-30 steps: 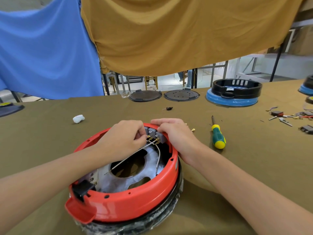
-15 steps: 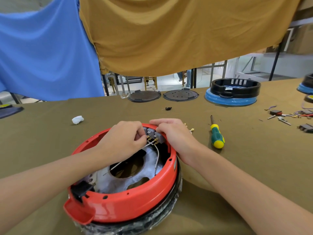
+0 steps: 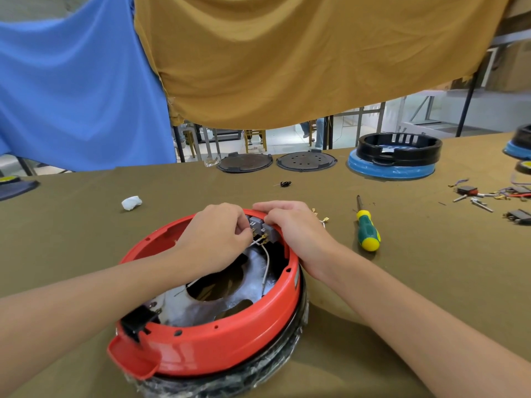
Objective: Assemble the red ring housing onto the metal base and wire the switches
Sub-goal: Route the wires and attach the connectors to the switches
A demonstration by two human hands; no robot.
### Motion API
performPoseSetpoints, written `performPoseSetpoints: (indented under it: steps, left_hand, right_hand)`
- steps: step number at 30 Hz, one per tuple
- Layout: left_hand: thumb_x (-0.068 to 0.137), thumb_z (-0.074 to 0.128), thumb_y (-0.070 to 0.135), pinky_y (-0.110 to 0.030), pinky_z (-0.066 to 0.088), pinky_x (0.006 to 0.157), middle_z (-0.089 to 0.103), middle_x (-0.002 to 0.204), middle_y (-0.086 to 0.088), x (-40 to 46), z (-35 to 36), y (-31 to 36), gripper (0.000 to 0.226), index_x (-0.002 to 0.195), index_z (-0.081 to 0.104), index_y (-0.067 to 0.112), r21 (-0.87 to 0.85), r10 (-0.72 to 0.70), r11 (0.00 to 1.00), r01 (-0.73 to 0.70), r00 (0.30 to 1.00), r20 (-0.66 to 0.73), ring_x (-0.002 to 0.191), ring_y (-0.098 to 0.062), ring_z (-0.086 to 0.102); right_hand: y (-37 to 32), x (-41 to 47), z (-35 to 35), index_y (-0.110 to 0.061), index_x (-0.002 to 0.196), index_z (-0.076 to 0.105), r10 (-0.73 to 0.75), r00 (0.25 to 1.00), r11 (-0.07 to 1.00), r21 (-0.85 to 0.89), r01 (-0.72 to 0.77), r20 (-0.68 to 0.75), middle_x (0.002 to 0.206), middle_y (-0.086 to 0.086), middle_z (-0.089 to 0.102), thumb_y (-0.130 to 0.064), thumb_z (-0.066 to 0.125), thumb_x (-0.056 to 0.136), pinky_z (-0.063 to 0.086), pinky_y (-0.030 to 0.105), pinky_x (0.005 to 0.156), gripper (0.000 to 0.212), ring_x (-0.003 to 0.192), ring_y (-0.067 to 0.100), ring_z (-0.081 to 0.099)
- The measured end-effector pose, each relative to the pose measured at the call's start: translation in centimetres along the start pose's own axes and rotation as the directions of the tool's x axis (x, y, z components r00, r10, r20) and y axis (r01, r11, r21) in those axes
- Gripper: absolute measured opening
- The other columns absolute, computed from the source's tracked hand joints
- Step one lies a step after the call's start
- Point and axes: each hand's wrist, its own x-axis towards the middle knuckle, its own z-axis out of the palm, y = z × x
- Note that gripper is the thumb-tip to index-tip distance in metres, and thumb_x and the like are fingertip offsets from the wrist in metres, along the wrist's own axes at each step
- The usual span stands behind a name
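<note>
1. The red ring (image 3: 218, 340) sits on a metal base (image 3: 201, 308) on the desk (image 3: 402, 282), directly under both hands, with black plastic-wrapped material showing below its near edge.
2. The left hand (image 3: 214, 237) reaches inside the ring from the near left, its fingers curled and pinching at the white wire (image 3: 265, 265) ends where they meet the gray switches (image 3: 263, 225).
3. The right hand (image 3: 293, 228) lies over the far rim of the ring, fingers curled around the rim and the switches, with the thumb inside.
4. The two hands almost touch, with the switches between their fingertips.
5. A white wire hangs from the switches toward the near side, across the shiny base and its large round hole.
6. A black bracket (image 3: 138, 323) is fixed on the ring's near left edge, below the left forearm.
7. A screwdriver (image 3: 366, 228) with a green and yellow handle lies on the desk just right of the right hand.
8. A few small brass connectors (image 3: 323, 219) lie between the right hand and the screwdriver.
9. A crumpled white wad (image 3: 131, 202) lies beyond and left of the left hand.
10. Two dark round plates (image 3: 245, 162) lie well beyond both hands, at the far edge.
11. A black ring on a blue base (image 3: 396, 156) stands far to the right of them.
12. Loose small parts and wires (image 3: 488, 196) lie scattered far right of the right hand.
</note>
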Motion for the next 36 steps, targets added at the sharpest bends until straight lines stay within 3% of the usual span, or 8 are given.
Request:
performPoseSetpoints:
  steps: [5, 12, 15, 18, 23, 27, 31, 36]
  left_hand:
    - [0.087, 0.065, 0.023, -0.017, 0.037, 0.052, 0.062, 0.061, 0.016, 0.2, 0.1, 0.1, 0.025, 0.063, 0.059, 0.03, -0.032, -0.025, 0.999, 0.025, 1.0, -0.007, 0.063, 0.001, 0.059]
    - [0.087, 0.069, 0.027, -0.016, 0.04, 0.055, 0.063, 0.063, 0.018, 0.3, -0.4, 0.2, 0.024, 0.065, 0.061, 0.03, -0.077, -0.06, 0.995, 0.062, 0.998, 0.032, 0.065, 0.004, 0.059]
    - [0.081, 0.074, 0.03, -0.024, 0.05, 0.062, 0.067, 0.066, 0.015, 0.2, -1.2, -0.1, 0.013, 0.07, 0.067, 0.027, -0.09, -0.101, 0.99, 0.108, 0.992, 0.079, 0.068, 0.0, 0.063]
    - [0.078, 0.074, 0.027, -0.028, 0.055, 0.066, 0.071, 0.067, 0.012, 0.1, -1.8, -0.2, 0.007, 0.072, 0.071, 0.025, -0.117, -0.143, 0.981, 0.157, 0.982, 0.125, 0.067, -0.007, 0.067]
    - [0.081, 0.071, 0.022, -0.019, 0.045, 0.054, 0.068, 0.057, 0.015, 0.5, -1.6, -0.1, 0.017, 0.065, 0.071, 0.026, -0.135, -0.129, 0.98, 0.146, 0.984, 0.126, 0.055, 0.003, 0.061]
    - [0.082, 0.07, 0.019, -0.022, 0.047, 0.054, 0.068, 0.056, 0.008, 1.0, -1.3, -0.1, 0.021, 0.062, 0.072, 0.023, -0.141, -0.131, 0.979, 0.149, 0.983, 0.128, 0.055, -0.008, 0.06]
    - [0.084, 0.069, 0.018, -0.017, 0.043, 0.05, 0.065, 0.052, 0.01, 1.3, -1.0, -0.2, 0.025, 0.06, 0.071, 0.024, -0.149, -0.114, 0.98, 0.132, 0.986, 0.125, 0.048, -0.002, 0.054]
    - [0.087, 0.072, 0.03, -0.012, 0.04, 0.047, 0.063, 0.051, 0.022, 1.5, -1.9, -0.6, 0.025, 0.063, 0.073, 0.028, -0.101, -0.067, 0.992, 0.08, 0.99, 0.127, 0.049, 0.003, 0.056]
  right_hand:
    - [0.1, 0.1, 0.1, -0.015, 0.118, 0.07, -0.006, 1.0, 1.0, 0.004, 0.006, 0.007, 0.087, 0.015, 0.067, 0.001, 0.045, 0.088, 0.051, 0.032, 0.076, 0.043, 0.076, 0.021, 0.058]
    - [0.0, 0.1, -0.1, -0.013, 0.118, 0.07, 0.004, 1.0, 1.0, 0.003, -0.004, -0.001, 0.082, 0.015, 0.062, 0.003, 0.045, 0.088, 0.046, 0.027, 0.065, 0.042, 0.069, 0.02, 0.053]
    - [0.0, 0.1, 0.0, -0.011, 0.118, 0.069, -0.001, 1.0, 1.0, 0.01, 0.001, 0.003, 0.091, 0.026, 0.067, 0.003, 0.044, 0.088, 0.046, 0.03, 0.073, 0.042, 0.076, 0.023, 0.053]
    - [-0.1, 0.0, 0.0, -0.012, 0.117, 0.07, -0.01, 1.0, 1.0, 0.012, 0.01, 0.0, 0.114, 0.033, 0.064, 0.003, 0.044, 0.087, 0.048, 0.032, 0.078, 0.042, 0.08, 0.023, 0.055]
    - [0.0, 0.0, -0.1, -0.011, 0.118, 0.069, -0.008, 1.0, 1.0, 0.02, 0.007, 0.011, 0.115, 0.035, 0.063, 0.003, 0.044, 0.088, 0.047, 0.034, 0.077, 0.042, 0.08, 0.024, 0.054]
    - [0.1, 0.2, 0.0, -0.015, 0.117, 0.07, 0.0, 1.0, 1.0, -0.001, 0.0, 0.008, 0.088, 0.021, 0.066, 0.002, 0.045, 0.087, 0.047, 0.031, 0.071, 0.042, 0.074, 0.023, 0.054]
    - [0.2, 0.2, -0.2, -0.018, 0.116, 0.071, 0.013, 1.0, 1.0, -0.022, -0.013, -0.004, 0.062, 0.004, 0.058, 0.0, 0.045, 0.087, 0.045, 0.022, 0.053, 0.042, 0.055, 0.013, 0.05]
    - [0.0, 0.0, -0.2, -0.013, 0.119, 0.069, -0.007, 1.0, 1.0, -0.015, 0.008, 0.009, 0.087, 0.021, 0.065, 0.002, 0.044, 0.087, 0.049, 0.034, 0.073, 0.043, 0.073, 0.025, 0.055]
